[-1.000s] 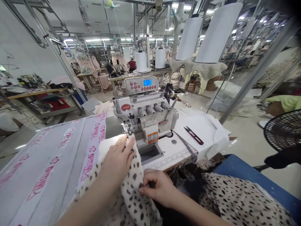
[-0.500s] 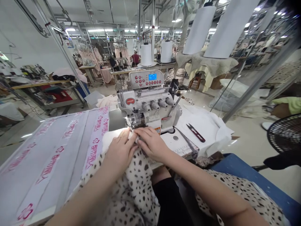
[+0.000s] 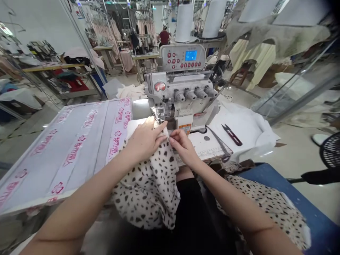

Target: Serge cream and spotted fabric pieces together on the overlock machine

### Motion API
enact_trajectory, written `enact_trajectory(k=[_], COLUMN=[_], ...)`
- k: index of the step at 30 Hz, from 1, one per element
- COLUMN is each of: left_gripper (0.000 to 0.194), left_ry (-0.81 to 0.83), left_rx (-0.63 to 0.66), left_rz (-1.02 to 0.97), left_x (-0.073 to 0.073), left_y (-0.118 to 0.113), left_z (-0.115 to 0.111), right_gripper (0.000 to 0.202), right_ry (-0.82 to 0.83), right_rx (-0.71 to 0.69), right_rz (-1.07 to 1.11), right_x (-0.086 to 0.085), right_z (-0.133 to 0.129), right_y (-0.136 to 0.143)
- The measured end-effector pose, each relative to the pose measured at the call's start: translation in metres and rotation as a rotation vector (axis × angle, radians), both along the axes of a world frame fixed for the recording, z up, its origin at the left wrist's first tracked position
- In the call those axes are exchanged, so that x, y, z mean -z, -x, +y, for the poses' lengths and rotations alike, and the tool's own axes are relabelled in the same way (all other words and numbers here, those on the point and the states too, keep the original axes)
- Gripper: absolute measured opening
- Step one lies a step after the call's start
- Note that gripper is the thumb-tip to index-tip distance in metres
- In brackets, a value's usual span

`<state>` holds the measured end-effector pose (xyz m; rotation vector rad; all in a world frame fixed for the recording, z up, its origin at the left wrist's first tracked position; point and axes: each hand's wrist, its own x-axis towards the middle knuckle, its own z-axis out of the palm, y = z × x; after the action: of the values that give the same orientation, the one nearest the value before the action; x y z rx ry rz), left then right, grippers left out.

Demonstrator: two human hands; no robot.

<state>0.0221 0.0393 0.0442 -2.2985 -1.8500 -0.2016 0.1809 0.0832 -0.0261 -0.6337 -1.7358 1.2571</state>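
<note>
A white fabric with dark spots (image 3: 151, 180) runs from the needle area of a white sewing machine (image 3: 186, 92) down over my lap. On top of it, just in front of the presser foot, my left hand (image 3: 146, 139) lies with fingers spread, thumb toward the right. My right hand (image 3: 183, 146) pinches the fabric's right edge between thumb and index finger, its other fingers curled. The needle is too small to make out behind my left fingertips.
Dark-handled thread snips (image 3: 232, 135) lie on white cloth right of the machine. Purple-printed plastic covers the left table (image 3: 87, 141). More spotted fabric (image 3: 268, 202) rests on a blue surface (image 3: 316, 219). A black fan (image 3: 330, 152) stands at right; a person (image 3: 164, 36) sits beyond.
The view has tilted down and moved closer to the machine. My right hand has drawn back from beside my left fingers and now pinches the fabric edge.
</note>
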Motion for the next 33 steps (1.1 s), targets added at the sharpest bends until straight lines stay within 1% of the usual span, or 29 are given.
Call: enact_trajectory(k=[2, 3, 5, 7, 10, 13, 15, 17, 19, 21, 26, 30, 33], left_gripper=[0.052, 0.052, 0.052, 0.053, 0.05, 0.039, 0.033, 0.03, 0.028, 0.025, 0.018, 0.017, 0.018], left_ry=[0.002, 0.002, 0.011, 0.029, 0.011, -0.134, -0.225, -0.263, -0.252, -0.207, -0.153, -0.115, -0.089], left_rx=[-0.003, -0.003, 0.0, 0.0, 0.019, 0.044, 0.009, -0.059, -0.122, -0.151, -0.147, -0.148, -0.147], left_rz=[0.013, 0.018, 0.019, 0.008, -0.068, -0.251, -0.321, -0.318, -0.301, -0.315, -0.411, -0.466, -0.48], left_x=[-0.001, -0.002, -0.003, -0.003, -0.002, -0.002, -0.003, -0.005, -0.007, -0.01, -0.014, -0.014, -0.015], left_y=[0.0, 0.0, 0.001, 0.003, 0.007, 0.008, 0.009, 0.01, 0.011, 0.014, 0.022, 0.024, 0.023], left_z=[0.0, 0.0, 0.001, 0.002, 0.0, -0.007, -0.012, -0.014, -0.014, -0.012, -0.007, -0.004, -0.002], right_gripper=[0.023, 0.025, 0.026, 0.025, 0.025, 0.032, 0.038, 0.04, 0.041, 0.042, 0.043, 0.046, 0.046], right_ry=[0.17, 0.22, 0.246, 0.203, 0.143, 0.11, 0.083, 0.057, 0.042, 0.056, 0.137, 0.187, 0.292], right_rx=[-0.128, -0.179, -0.233, -0.239, -0.232, -0.215, -0.19, -0.171, -0.168, -0.183, -0.216, -0.234, -0.282], right_rz=[0.065, 0.069, 0.027, -0.04, -0.101, -0.15, -0.17, -0.162, -0.132, -0.103, -0.043, -0.049, -0.046], right_x=[0.012, 0.017, 0.025, 0.028, 0.026, 0.02, 0.018, 0.017, 0.017, 0.018, 0.021, 0.013, 0.006], right_z=[-0.009, -0.013, -0.02, -0.024, -0.029, -0.032, -0.035, -0.038, -0.041, -0.044, -0.048, -0.048, -0.05], right_y=[-0.004, -0.006, -0.012, -0.019, -0.025, -0.026, -0.026, -0.026, -0.028, -0.03, -0.033, -0.033, -0.035])
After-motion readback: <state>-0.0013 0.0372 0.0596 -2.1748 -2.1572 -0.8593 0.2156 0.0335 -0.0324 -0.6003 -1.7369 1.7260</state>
